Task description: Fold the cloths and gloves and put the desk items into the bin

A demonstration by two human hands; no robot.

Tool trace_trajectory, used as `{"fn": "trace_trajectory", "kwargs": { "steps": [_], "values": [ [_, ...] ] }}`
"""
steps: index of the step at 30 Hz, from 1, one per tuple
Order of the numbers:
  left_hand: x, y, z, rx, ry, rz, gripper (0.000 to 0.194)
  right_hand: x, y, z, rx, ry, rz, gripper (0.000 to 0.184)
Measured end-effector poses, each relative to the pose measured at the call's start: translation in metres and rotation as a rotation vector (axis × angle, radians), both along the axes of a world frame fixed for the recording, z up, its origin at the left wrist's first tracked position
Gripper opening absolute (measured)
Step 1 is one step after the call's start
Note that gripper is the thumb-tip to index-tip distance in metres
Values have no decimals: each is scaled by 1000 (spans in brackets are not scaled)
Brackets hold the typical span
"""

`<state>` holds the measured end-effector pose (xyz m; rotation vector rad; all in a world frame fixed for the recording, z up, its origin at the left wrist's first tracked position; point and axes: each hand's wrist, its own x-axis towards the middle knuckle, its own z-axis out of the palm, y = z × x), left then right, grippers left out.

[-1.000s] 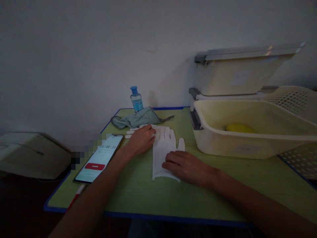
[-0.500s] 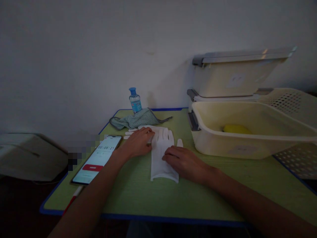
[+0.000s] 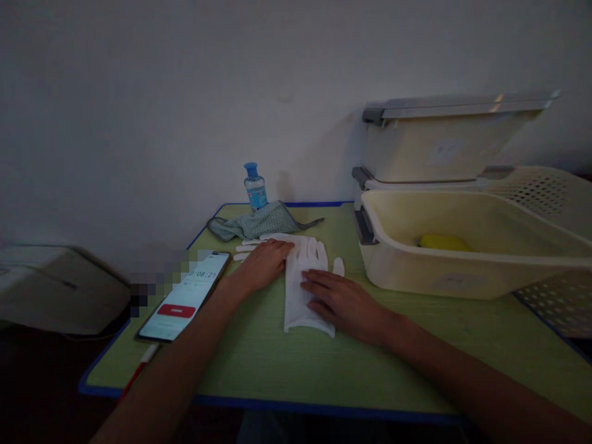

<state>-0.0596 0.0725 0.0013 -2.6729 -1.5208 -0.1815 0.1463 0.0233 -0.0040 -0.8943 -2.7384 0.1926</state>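
A white glove (image 3: 300,302) lies flat on the green table, its cuff toward me and its fingers pointing away. My right hand (image 3: 345,302) rests on the glove's right side with fingers stretched out and a little apart. My left hand (image 3: 266,264) lies at the glove's left edge, fingers extended and palm down. Beneath and behind my left hand a second white glove (image 3: 247,248) shows only its fingers and part of its edge; the rest is hidden.
A phone (image 3: 189,296) with a running timer lies left of my forearm. Behind the gloves are a grey-green cloth (image 3: 259,223) and a blue-capped bottle (image 3: 256,188). A cream bin (image 3: 407,274) holding a yellow object (image 3: 444,242) stands right, before stacked lidded boxes (image 3: 416,148).
My right hand's fingers have straightened and spread over the glove. My left hand has flattened and shifted slightly right. The glove stays in nearly the same place.
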Motion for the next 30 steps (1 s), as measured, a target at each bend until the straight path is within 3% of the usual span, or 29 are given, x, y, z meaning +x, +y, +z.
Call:
{"fn": "trace_trajectory", "kwargs": {
  "steps": [7,10,21,26,30],
  "values": [
    [8,4,-8,121,-6,110,30,-1,1,0,20,-22,-12,35],
    [11,5,-10,141,-96,172,30,-2,1,1,17,-22,-7,34],
    [9,4,2,279,-964,307,32,-2,0,3,8,-29,-10,34],
    [6,1,15,358,-1208,359,28,-1,1,2,16,-36,2,35],
    [6,-3,26,237,-1368,363,24,0,0,2,-2,-24,0,35]
  ]
}}
